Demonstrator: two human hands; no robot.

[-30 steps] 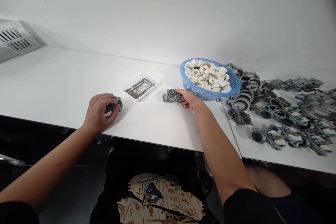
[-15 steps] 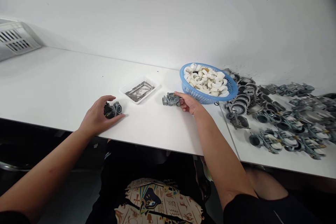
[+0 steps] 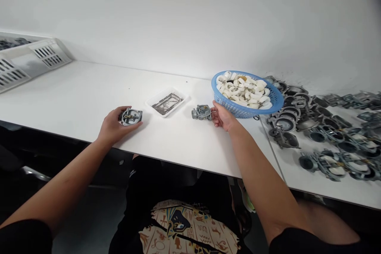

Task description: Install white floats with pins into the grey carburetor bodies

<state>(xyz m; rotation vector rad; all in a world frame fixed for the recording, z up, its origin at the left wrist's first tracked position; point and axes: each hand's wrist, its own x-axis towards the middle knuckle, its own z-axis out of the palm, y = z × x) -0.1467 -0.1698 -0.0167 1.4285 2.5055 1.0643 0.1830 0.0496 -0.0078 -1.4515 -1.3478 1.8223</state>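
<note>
My left hand (image 3: pixel 114 125) is closed around a grey metal carburetor body (image 3: pixel 131 117) near the table's front edge. Its open bowl side, with brass jets inside, faces up toward me. My right hand (image 3: pixel 223 117) grips the right end of a second carburetor body (image 3: pixel 203 112), with thumb and fingers at its edge; this one is low over or on the tabletop, I cannot tell which. Between the two, a little farther back, lies a shallow white tray (image 3: pixel 152 100) of thin metal pins (image 3: pixel 166 104).
A blue basket (image 3: pixel 238 110) of white carburetor floats (image 3: pixel 245 91) stands just behind my right hand. Many carburetor parts (image 3: pixel 297 115) crowd the table at right. A slotted white crate (image 3: pixel 32 63) with dark parts sits far left against the wall.
The left carburetor body has turned so its open side with brass jets now shows. The right carburetor body stays in hand near the basket. My view has shifted slightly left.
</note>
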